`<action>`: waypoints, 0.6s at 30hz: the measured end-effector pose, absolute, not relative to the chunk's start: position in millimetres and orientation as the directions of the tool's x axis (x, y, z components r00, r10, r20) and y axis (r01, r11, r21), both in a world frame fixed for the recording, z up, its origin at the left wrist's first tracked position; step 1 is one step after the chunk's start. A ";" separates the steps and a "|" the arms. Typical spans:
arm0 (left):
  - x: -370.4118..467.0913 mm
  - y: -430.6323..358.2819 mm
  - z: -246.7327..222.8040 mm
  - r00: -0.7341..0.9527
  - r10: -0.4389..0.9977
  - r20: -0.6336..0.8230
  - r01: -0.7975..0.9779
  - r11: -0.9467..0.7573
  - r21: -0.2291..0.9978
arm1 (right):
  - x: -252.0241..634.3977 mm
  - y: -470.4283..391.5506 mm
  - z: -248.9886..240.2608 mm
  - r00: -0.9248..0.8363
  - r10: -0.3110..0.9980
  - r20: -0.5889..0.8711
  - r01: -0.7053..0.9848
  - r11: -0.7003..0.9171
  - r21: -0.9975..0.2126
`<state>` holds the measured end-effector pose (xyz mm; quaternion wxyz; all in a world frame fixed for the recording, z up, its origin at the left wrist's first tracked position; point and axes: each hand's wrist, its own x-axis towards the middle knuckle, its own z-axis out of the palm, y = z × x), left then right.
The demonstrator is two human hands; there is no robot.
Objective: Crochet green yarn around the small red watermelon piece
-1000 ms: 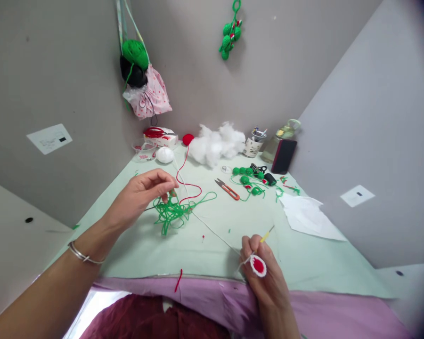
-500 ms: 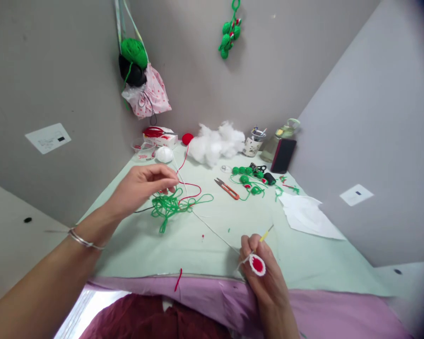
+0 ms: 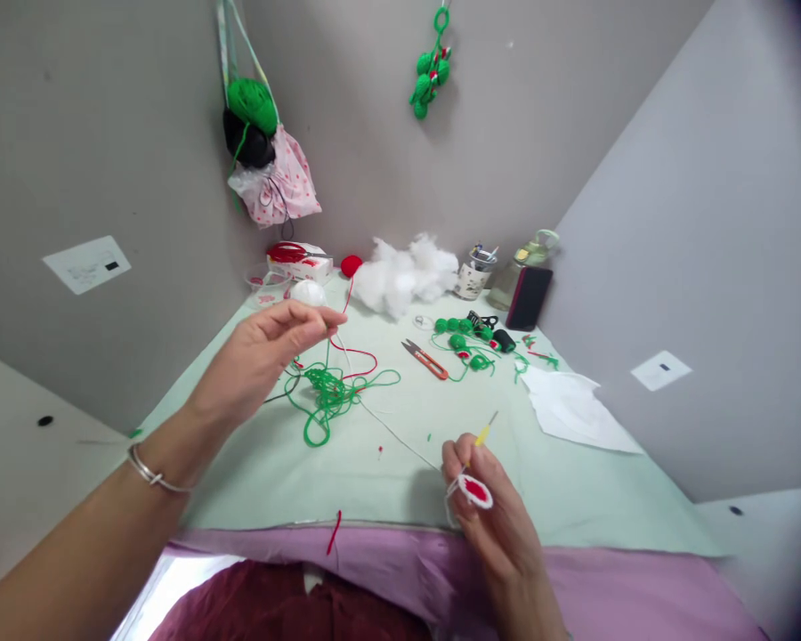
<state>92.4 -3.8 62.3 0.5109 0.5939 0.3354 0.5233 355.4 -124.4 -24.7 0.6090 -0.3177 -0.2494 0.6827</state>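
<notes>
My left hand (image 3: 257, 352) is raised over the left of the table. Its thumb and fingertips pinch a strand of green yarn that rises from the loose green yarn tangle (image 3: 330, 392) below. Near the front edge, my right hand (image 3: 490, 499) is closed around a crochet hook with a yellow handle (image 3: 483, 434), its tip pointing up and away. A small crocheted disc (image 3: 475, 491), red in the middle with a white rim, rests against the same fingers. White yarn (image 3: 400, 440) runs from there past the tangle toward the white yarn ball (image 3: 308, 293).
Orange thread snips (image 3: 425, 360) lie mid-table. Behind are white stuffing (image 3: 404, 276), a red yarn ball (image 3: 351, 265) and red scissors (image 3: 290, 253) on a box. To the right are green crocheted balls (image 3: 457, 341), a phone (image 3: 529, 298), a bottle (image 3: 507, 283) and white paper (image 3: 574, 409).
My left hand has risen slightly and its fingertips have closed on the green strand, pulling it up. The tangle has shifted shape. My right hand has turned a little, tilting the disc.
</notes>
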 end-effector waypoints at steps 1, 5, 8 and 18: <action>96.1 -11.4 59.0 0.265 0.926 0.268 -0.104 -0.249 0.963 | 350.1 -123.2 -20.8 -0.080 0.988 -0.129 -0.670 -0.150 -0.727; 114.8 -42.9 45.3 0.519 0.828 0.212 0.038 -0.270 0.962 | 326.5 -116.0 -10.1 -0.174 0.975 -0.138 -0.631 -0.218 -0.744; 125.2 -56.6 38.3 0.660 0.734 0.163 0.103 -0.303 0.947 | 314.1 -110.7 -7.4 -0.238 0.959 -0.155 -0.582 -0.269 -0.767; 129.8 -57.4 30.7 0.740 0.651 0.166 0.028 -0.277 0.961 | 311.6 -103.5 -2.3 -0.246 0.953 -0.179 -0.551 -0.289 -0.783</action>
